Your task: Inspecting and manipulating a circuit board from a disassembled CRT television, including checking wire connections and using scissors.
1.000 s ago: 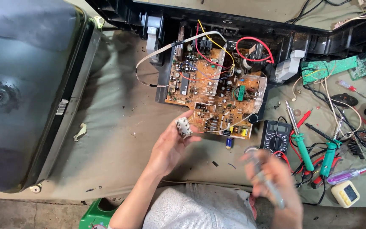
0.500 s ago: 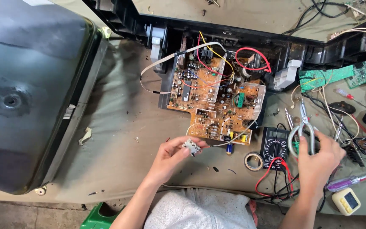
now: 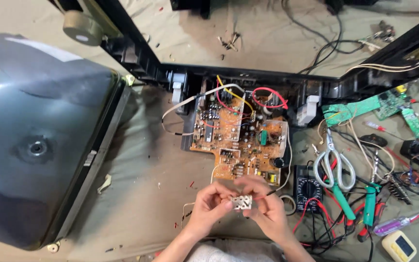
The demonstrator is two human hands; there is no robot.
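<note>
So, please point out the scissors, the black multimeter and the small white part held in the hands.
scissors [image 3: 334, 167]: head view, on the grey handles.
black multimeter [image 3: 308, 188]: head view, on its dial.
small white part [image 3: 242, 202]: head view, on its perforated face, between both hands.

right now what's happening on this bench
A person holds a small white perforated part between both hands, the left hand and the right hand pinching it from either side, just in front of an orange circuit board. The board lies in an opened black casing, with a big grey picture tube lying to the left. Scissors, a black meter and green-handled tools lie to the right.
</note>
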